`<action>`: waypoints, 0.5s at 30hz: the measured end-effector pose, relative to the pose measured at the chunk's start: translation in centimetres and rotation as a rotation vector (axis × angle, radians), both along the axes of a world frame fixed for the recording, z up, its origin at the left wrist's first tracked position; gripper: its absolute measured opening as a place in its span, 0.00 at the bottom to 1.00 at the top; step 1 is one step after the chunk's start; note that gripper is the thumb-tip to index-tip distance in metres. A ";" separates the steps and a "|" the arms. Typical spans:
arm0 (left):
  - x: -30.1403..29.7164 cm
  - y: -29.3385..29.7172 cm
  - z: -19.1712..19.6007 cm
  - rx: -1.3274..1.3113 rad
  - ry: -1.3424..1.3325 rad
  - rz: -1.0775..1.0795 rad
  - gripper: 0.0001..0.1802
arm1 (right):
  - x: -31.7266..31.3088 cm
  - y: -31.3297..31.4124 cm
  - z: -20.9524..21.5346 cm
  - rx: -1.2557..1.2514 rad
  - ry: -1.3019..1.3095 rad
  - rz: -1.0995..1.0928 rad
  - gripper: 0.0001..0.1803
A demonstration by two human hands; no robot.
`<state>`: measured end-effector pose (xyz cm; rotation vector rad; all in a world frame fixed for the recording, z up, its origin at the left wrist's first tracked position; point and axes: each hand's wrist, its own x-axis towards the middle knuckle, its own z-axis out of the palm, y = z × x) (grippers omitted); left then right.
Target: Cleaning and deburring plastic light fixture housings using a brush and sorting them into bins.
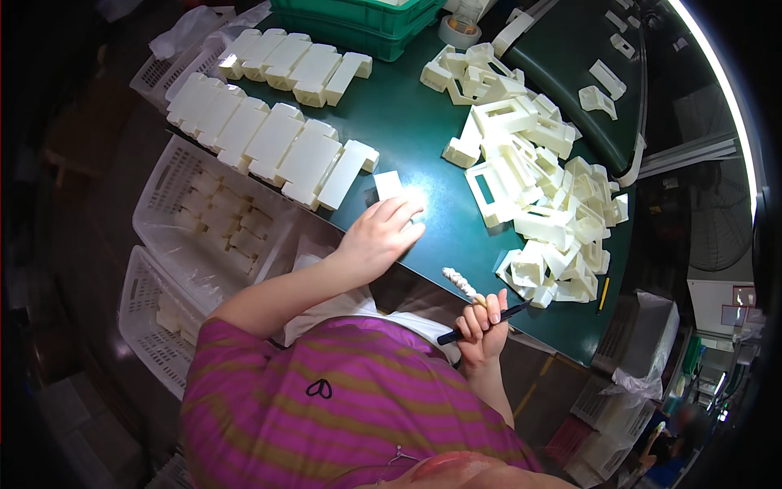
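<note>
My left hand (376, 239) is closed, its fingers bent against the near edge of a small white plastic part (388, 185) on the green table; glare hides some of the fingertips. Close to my body, my right hand (482, 326) wraps round a slim black pen-like tool (515, 310). A lumpy white wrapped piece (459, 281) sticks out above the same hand; how it joins the tool is hidden. To the left stand white plastic housings (269, 138) in two tidy rows. A loose heap of white frame-shaped parts (533, 183) lies to the right.
A green crate (358, 18) and a tape roll (459, 33) are at the far edge. A dark conveyor belt (562, 61) carries several parts at far right. White baskets (155, 204) with parts stand below the left edge. A yellow stick (603, 294) lies at right.
</note>
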<state>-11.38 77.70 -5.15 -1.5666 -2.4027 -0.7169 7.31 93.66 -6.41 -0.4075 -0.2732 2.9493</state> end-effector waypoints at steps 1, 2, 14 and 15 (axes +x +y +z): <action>-0.2 -1.1 -0.4 0.016 0.008 -0.038 0.15 | -0.1 0.1 0.0 0.004 -0.015 -0.011 0.28; 0.1 -2.2 0.4 -0.001 -0.088 -0.035 0.13 | 0.0 0.1 -0.1 0.007 -0.028 -0.015 0.28; -5.3 -5.0 2.2 -0.203 -0.031 -0.279 0.10 | -1.0 1.5 2.4 0.305 -0.060 0.082 0.28; -5.2 -4.9 2.8 -0.255 -0.026 -0.236 0.09 | -1.3 2.9 3.3 0.530 -0.025 0.053 0.29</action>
